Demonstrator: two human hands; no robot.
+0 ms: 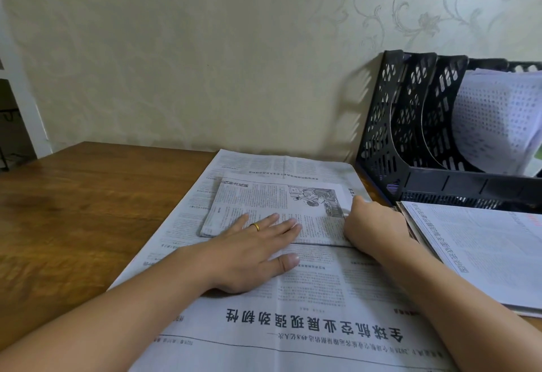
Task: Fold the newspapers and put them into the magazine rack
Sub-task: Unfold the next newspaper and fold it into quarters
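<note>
We judge the folding step nearly done: our left hand lies flat, fingers straight and slightly spread, pressing the small folded grey newspaper packet onto the large open newspaper sheet beneath, while our right hand curls at the packet's right edge, seemingly pinching it, though its fingertips are hidden. The next move likely calls for lifting the packet up and right, beyond the right fingers, into a slot of the black perforated plastic magazine rack

A home: floral wallpaper behind a wooden table.
</note>
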